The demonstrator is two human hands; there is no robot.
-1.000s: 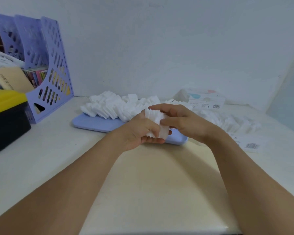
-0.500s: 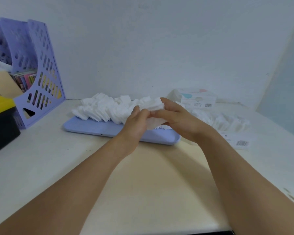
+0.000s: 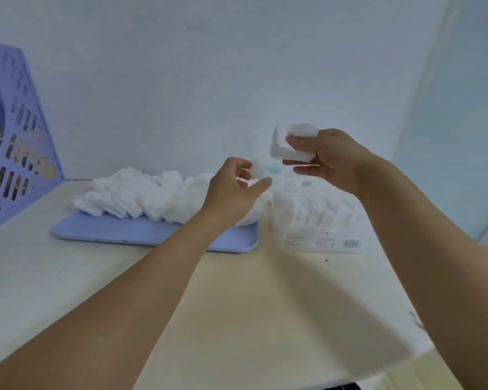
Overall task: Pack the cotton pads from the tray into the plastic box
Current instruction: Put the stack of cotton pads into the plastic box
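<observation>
The right hand (image 3: 333,161) pinches a small stack of cotton pads (image 3: 292,144) between thumb and curled fingers, raised above the plastic box (image 3: 316,220). That box sits below the stack, just right of the tray (image 3: 130,229), its long axis running left-right. The left hand (image 3: 234,190), fingers loosely curled and holding nothing I can make out, hovers over the tray's right end, where the heaped pads (image 3: 141,195) remain; the right is nearer the box
</observation>
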